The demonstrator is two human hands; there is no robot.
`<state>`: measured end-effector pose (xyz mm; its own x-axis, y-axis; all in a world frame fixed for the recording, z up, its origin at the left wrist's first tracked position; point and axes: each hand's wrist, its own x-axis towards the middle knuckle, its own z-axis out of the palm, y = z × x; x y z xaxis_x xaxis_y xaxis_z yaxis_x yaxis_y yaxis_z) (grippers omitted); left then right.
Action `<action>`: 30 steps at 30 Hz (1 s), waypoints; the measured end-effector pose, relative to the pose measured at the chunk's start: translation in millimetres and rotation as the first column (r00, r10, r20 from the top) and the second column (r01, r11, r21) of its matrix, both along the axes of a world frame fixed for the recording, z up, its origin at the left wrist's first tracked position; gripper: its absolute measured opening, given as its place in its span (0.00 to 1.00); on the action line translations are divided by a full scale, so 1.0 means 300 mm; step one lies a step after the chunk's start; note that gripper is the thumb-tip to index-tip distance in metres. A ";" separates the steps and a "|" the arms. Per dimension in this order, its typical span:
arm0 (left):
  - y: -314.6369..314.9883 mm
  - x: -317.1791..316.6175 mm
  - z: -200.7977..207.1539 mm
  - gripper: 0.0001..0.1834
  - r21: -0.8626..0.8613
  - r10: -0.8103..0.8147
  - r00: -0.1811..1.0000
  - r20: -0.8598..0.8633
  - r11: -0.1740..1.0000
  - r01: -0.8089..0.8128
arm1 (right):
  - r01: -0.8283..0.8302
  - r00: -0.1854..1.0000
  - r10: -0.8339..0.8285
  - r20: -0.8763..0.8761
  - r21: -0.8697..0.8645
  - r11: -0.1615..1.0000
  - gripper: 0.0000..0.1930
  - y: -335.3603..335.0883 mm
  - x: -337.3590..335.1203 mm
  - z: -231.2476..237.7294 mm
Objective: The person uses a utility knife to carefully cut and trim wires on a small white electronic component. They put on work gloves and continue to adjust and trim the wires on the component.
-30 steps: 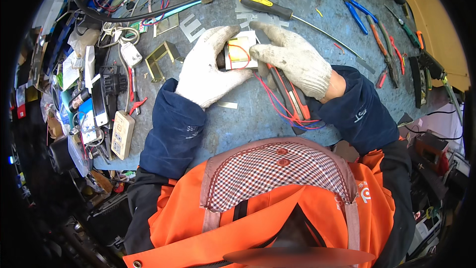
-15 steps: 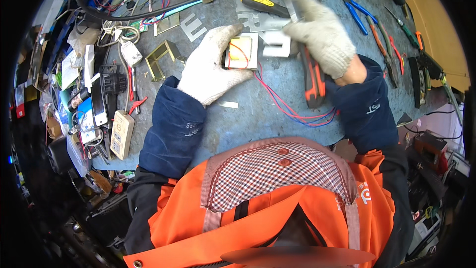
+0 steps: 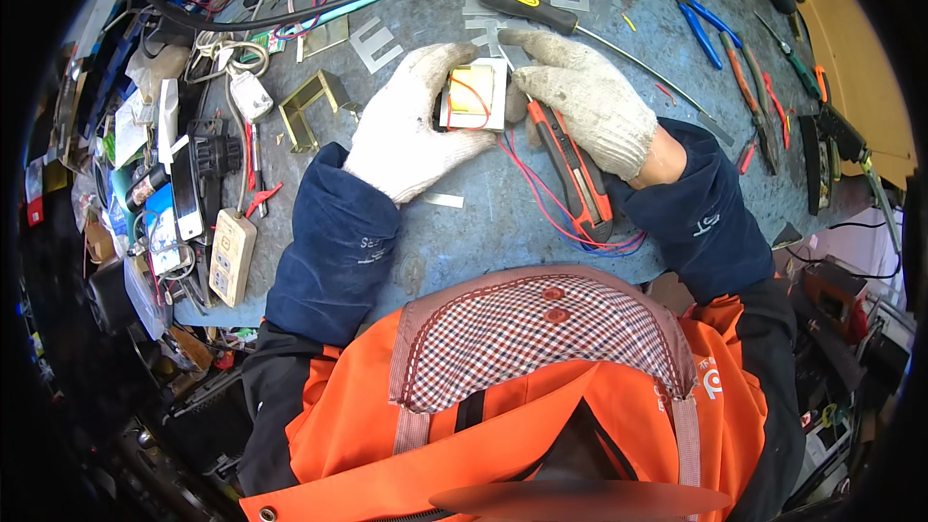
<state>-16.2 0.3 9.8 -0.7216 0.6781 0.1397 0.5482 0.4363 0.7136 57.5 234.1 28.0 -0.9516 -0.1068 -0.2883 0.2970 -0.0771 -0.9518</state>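
My left hand [image 3: 411,121], in a white work glove, is closed round a small transformer [image 3: 474,101] with a pale square frame, yellow-wrapped winding and a red wire loop. Pink and blue leads [image 3: 532,184] trail from it toward my right sleeve. My right hand [image 3: 585,97], gloved too, is at the transformer's right side, fingers bent toward it. A red and black utility knife [image 3: 570,169] slants from under that hand, apparently gripped by it; the fingers round it are hidden. Thin grey E-shaped metal plates [image 3: 375,45] lie on the bench beyond my hands.
A yellow and black screwdriver [image 3: 522,5] lies at the back. Blue-handled pliers [image 3: 698,29] and other tools are on the right. A brass-coloured bracket [image 3: 314,111], a power strip [image 3: 232,256] and cable clutter stand on the left. A small metal strip [image 3: 444,200] lies near my left wrist.
My right hand has moved left and nearer, from over the screwdriver's shaft to the transformer's side. The utility knife has shifted left with it and now slants more. My left hand stays put.
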 end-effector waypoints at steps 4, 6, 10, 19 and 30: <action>0.002 0.002 0.003 0.46 -0.002 0.008 1.000 0.025 1.000 -0.008 | -0.042 0.999 0.045 -0.023 0.120 0.992 0.29 0.008 -0.014 -0.002; 0.002 0.002 0.003 0.46 -0.006 0.010 1.000 0.023 1.000 -0.010 | -0.015 0.997 0.025 -0.071 0.132 0.991 0.24 -0.002 -0.016 -0.009; 0.006 0.004 0.004 0.46 -0.010 0.006 1.000 0.012 1.000 -0.006 | 0.008 1.000 -0.004 -0.028 0.111 0.994 0.19 -0.007 -0.018 -0.008; 0.005 0.007 0.009 0.47 -0.019 0.013 0.999 0.038 1.000 -0.012 | 0.014 0.998 -0.015 -0.065 -0.004 1.000 0.14 0.003 -0.012 -0.022; 0.006 0.002 0.017 0.45 -0.038 -0.019 0.999 -0.048 0.999 0.018 | -0.133 0.987 0.145 -0.066 0.151 0.980 0.20 0.023 -0.034 -0.006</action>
<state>-15.5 2.2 14.9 -0.7018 0.6967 0.1484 0.5899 0.4516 0.6694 47.2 241.1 26.1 -0.9502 -0.2018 -0.2376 0.2212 0.1005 -0.9700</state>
